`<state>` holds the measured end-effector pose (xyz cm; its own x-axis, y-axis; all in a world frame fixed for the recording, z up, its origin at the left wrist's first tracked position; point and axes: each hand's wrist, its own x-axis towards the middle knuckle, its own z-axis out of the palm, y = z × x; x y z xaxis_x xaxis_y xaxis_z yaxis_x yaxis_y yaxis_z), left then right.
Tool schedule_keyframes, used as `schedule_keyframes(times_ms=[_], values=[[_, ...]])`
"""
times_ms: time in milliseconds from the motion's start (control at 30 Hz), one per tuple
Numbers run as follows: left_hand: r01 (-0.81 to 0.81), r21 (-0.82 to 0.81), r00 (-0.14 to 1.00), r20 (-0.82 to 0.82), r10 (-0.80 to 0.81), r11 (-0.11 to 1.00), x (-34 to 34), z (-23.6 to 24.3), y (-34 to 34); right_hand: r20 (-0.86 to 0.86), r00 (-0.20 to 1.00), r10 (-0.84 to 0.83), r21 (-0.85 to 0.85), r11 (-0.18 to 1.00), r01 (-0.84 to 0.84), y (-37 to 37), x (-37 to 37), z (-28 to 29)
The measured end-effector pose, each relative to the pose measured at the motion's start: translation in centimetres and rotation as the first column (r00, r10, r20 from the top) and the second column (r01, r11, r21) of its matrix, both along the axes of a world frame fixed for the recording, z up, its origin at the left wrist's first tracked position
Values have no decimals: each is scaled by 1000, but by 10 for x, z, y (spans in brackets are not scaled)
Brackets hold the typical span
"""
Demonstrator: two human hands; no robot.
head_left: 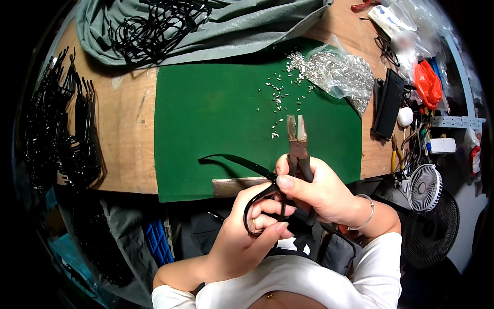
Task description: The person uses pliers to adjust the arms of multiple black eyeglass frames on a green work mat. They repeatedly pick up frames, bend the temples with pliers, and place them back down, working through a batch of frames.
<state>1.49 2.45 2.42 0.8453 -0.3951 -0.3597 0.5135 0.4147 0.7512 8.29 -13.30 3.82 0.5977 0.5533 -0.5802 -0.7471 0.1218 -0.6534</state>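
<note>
My left hand is closed on a black plastic frame piece, like part of an eyeglass frame, with a loop in my fingers and a long thin arm pointing up-left. My right hand is wrapped round metal pliers whose jaws point away from me, and its thumb presses on the frame piece beside my left hand. Both are over the front part of a green mat. Small silver metal bits are scattered on the mat behind the pliers, spilling from a clear plastic bag.
Grey-green cloth with tangled black frames lies at the back. More black frames pile on the left of the wooden table. A black phone-like object, red bag, cables and a white fan crowd the right.
</note>
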Motion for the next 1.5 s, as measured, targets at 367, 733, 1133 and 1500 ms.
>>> schedule_keyframes(times_ms=[367, 733, 1133, 1500], values=[[31, -145, 999, -30, -36, 989, -4, 10, 8, 14, 1000, 22, -4, 1000, -21, 3, -2, 10], [43, -104, 999, -22, -45, 994, -6, 9, 9, 207, 978, -14, -92, 995, 33, 6, -12, 3], [139, -220, 972, -157, -175, 966, -4, 22, 43, 262, 868, 421, -210, 903, -375, -21, 3, 10], [153, -203, 959, -207, -195, 967, -7, 21, 43, 217, 548, 808, -381, 587, -714, -15, 15, 34]])
